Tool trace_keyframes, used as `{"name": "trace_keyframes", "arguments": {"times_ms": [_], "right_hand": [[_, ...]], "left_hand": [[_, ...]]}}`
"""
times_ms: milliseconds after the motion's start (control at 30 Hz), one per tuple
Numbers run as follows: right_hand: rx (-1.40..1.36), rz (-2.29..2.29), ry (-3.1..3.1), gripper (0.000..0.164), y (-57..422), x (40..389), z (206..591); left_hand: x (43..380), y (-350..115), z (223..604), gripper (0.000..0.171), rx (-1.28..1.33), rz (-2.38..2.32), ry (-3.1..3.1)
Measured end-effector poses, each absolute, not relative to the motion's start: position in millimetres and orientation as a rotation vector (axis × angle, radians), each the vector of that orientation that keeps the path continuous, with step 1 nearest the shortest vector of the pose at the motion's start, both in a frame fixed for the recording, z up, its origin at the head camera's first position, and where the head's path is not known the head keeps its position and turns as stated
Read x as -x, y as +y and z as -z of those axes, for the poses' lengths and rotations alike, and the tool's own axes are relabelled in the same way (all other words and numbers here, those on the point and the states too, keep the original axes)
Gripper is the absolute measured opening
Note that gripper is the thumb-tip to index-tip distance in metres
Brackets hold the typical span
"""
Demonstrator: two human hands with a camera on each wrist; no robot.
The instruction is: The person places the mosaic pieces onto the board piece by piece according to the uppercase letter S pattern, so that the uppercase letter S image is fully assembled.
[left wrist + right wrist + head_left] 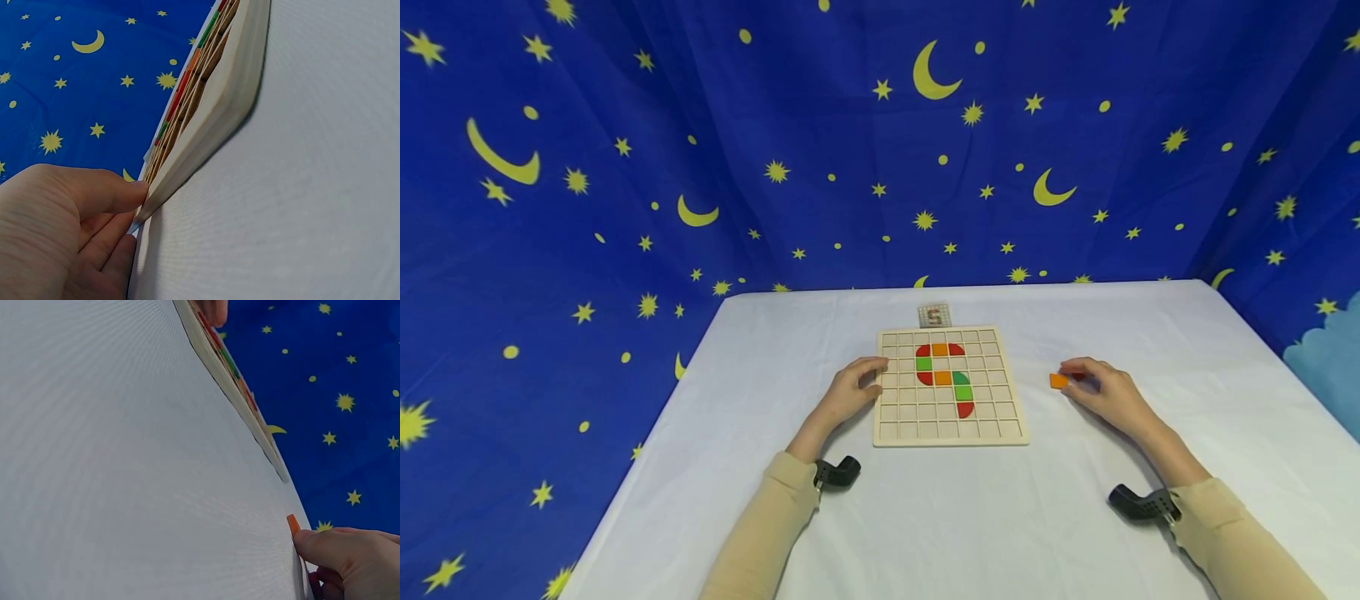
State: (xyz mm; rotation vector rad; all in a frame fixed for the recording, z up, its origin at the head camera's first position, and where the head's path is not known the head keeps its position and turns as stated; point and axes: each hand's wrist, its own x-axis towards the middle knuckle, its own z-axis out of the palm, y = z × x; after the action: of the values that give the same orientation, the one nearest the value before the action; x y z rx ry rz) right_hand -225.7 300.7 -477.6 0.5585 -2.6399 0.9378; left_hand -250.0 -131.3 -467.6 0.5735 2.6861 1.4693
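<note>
A square wooden grid board (pixel 917 425) lies on the table with red, orange and green tiles set in a curving figure. My left hand (pixel 850 392) rests at its left edge, thumb and fingertips touching the rim; the left wrist view shows the thumb (pixel 115 192) against that rim. To the right of the board, my right hand (pixel 1105 393) pinches a flat orange tile (pixel 1057 381) that sticks out past the fingertips. A bit of a red tile (pixel 1078 377) shows between thumb and forefinger, mostly hidden by them.
A small pattern card (pixel 935 315) with a similar figure lies just beyond the board's far edge. White cloth (pixel 970 517) covers the table. Behind hangs a blue curtain (pixel 850 125) with yellow stars and moons. Black camera mounts (pixel 1138 503) sit at both wrists.
</note>
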Motion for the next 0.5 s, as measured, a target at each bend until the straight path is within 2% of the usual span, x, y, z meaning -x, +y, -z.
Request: {"name": "trace_keyframes", "arguments": {"times_ms": [300, 500], "right_hand": [[-0.548, -0.938, -2.59, 0.033, 301, 226, 474], [-0.552, -0.985, -2.537, 0.036, 298, 225, 454]], "left_hand": [[250, -130, 467, 0.047, -0.571, -1.475, 2.694], [250, -131, 467, 0.047, -0.59, -1.471, 2.699]]}}
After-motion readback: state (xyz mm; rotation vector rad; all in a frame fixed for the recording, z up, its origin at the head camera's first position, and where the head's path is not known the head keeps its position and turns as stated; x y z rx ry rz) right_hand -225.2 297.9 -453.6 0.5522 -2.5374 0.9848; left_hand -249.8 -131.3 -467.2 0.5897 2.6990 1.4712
